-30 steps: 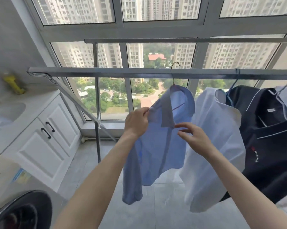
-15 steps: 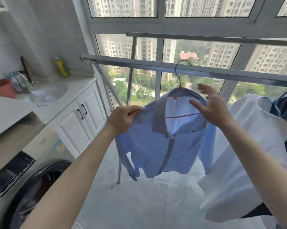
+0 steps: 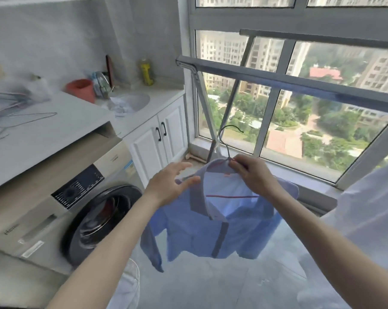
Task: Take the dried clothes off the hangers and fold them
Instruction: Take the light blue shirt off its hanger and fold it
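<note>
A light blue shirt [image 3: 213, 230] with a darker placket hangs in the air on a thin wire hanger [image 3: 227, 139], off the drying rail [image 3: 277, 80]. My right hand [image 3: 253, 172] grips the top of the hanger at the shirt's collar. Just left of the collar, my left hand [image 3: 170, 181] hovers with spread fingers, its fingertips at the shirt's left shoulder and not clearly holding it. A white garment [image 3: 371, 219] hangs at the right edge.
A washing machine [image 3: 61, 212] stands at the left under a white worktop [image 3: 43, 128] with several bare wire hangers [image 3: 16, 117]. Behind it are a sink [image 3: 132, 102], a red tub [image 3: 81, 89], a yellow bottle [image 3: 146, 72] and white cabinets [image 3: 159, 141]. Grey floor tiles lie below.
The blue shirt has come off the rail on its hanger and moved down and left. My right hand now holds the hanger top; my left hand has let go of the shoulder.
</note>
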